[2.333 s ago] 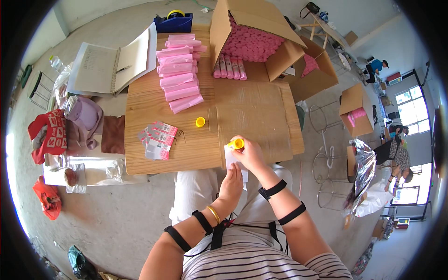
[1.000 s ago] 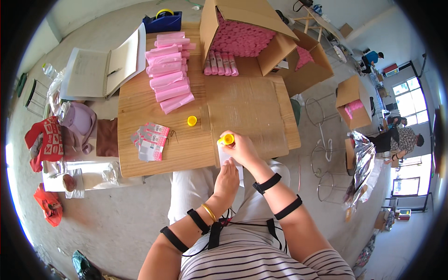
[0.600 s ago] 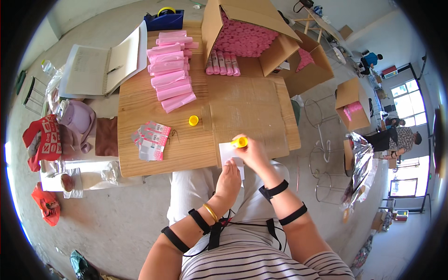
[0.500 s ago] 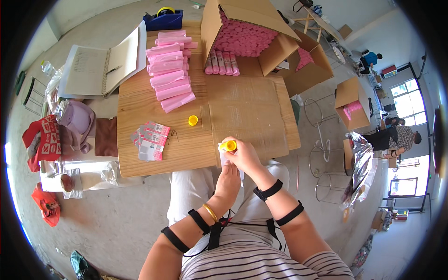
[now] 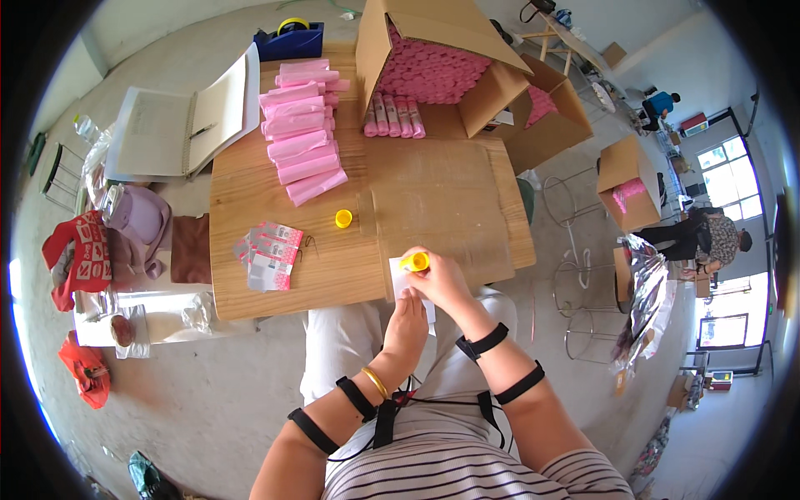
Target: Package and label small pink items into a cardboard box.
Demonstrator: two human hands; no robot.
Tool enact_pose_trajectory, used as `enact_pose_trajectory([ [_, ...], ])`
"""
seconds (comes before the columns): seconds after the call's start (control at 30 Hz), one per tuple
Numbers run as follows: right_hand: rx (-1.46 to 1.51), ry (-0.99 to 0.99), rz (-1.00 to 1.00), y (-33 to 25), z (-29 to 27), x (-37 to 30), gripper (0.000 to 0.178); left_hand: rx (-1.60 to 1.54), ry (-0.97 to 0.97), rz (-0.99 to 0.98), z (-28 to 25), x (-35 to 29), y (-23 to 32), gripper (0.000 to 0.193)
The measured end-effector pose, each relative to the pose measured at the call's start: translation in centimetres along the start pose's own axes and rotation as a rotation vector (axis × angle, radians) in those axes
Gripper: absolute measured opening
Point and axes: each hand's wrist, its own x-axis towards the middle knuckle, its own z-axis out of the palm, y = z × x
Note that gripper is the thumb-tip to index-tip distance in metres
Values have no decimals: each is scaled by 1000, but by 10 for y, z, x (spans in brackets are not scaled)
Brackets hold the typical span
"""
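Observation:
At the table's near edge, my right hand [image 5: 439,282] is closed round a yellow glue stick [image 5: 416,262], held over a white paper slip [image 5: 400,272]. My left hand [image 5: 406,327] is just below it, its fingers together on the slip and holding it; part of the slip hangs past the table edge. The tip of the glue stick is hidden. A round yellow cap [image 5: 343,219] stands on the wood ahead and to the left. Left of that lie several overlapping pink-and-grey printed cards [image 5: 274,255] beside a dark twist of wire [image 5: 311,244].
Pink rolls [image 5: 300,125] are stacked at the table's far side, near an open notebook [image 5: 158,133] and a blue tape dispenser [image 5: 289,40]. A carton [image 5: 375,50] full of pink rolls stands behind a flat cardboard sheet [image 5: 450,200]. Metal stool frames [image 5: 571,258] are at right.
My right hand and the glue stick have shifted slightly right across the paper slip, and more of the slip's white surface shows. My left hand stays almost in place.

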Motion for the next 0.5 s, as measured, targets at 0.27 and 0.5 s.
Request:
enact_pose_trajectory([
  [0.27, -10, -26, -133, -7, 7, -12, 23, -150, -11, 11, 6, -6, -2, 45],
  [0.5, -44, -84, 20, -1, -10, -18, 24, -175, 79, -64, 9, -8, 0, 48],
])
